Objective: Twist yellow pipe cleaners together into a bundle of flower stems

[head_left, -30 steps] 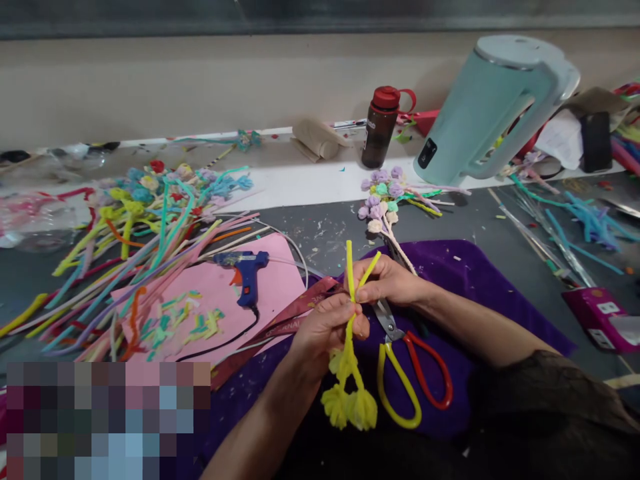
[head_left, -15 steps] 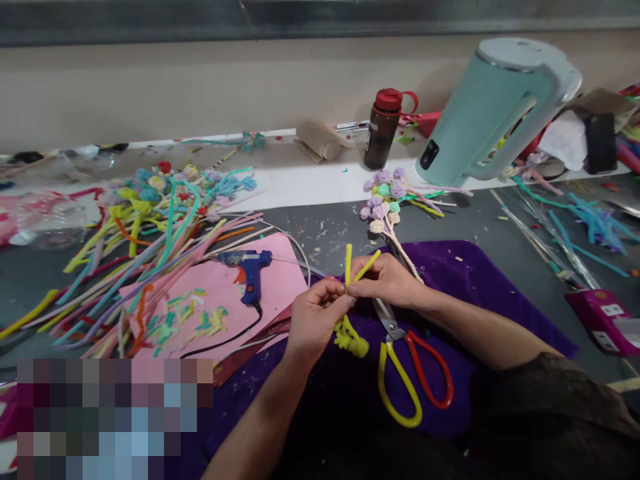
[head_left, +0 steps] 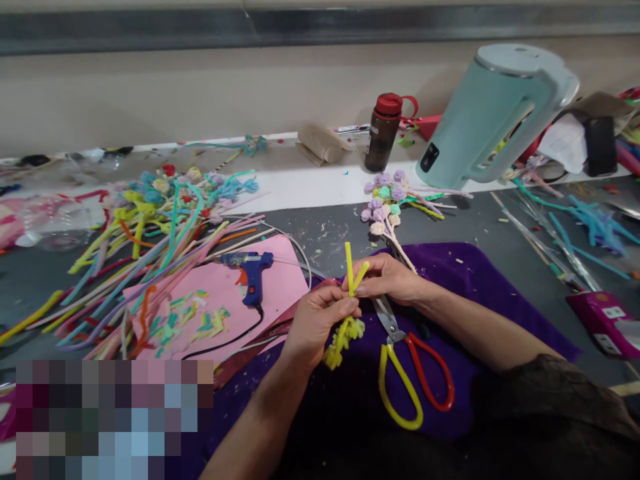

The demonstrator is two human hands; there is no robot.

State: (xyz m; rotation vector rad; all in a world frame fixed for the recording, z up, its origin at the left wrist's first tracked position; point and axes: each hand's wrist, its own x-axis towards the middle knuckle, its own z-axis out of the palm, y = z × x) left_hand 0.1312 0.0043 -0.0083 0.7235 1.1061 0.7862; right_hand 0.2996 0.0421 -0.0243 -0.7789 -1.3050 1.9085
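Observation:
Yellow pipe cleaners (head_left: 349,260) are pinched between my two hands, with two ends sticking up in a V. My left hand (head_left: 320,317) grips them near the crossing, and a fluffy, curled yellow part (head_left: 344,340) hangs below its fingers. Thumb and fingers of my right hand (head_left: 387,280) close on the slanted yellow end from the other side. Just under my right hand lie scissors (head_left: 393,330) with one yellow and one red handle, on a purple cloth (head_left: 455,267). The scissors' blade tips are hidden by that hand.
At left, a blue glue gun (head_left: 253,277) rests on pink paper (head_left: 285,267) beside snipped bits. Behind it spreads a heap of coloured pipe cleaners (head_left: 150,247). Purple and cream flowers (head_left: 385,210), a red-capped bottle (head_left: 384,133) and a mint kettle (head_left: 485,120) stand or lie farther back.
The slanted yellow end now stands steeper and closer to the upright one. The curled yellow part has swung leftward below my hands, which have drawn closer together.

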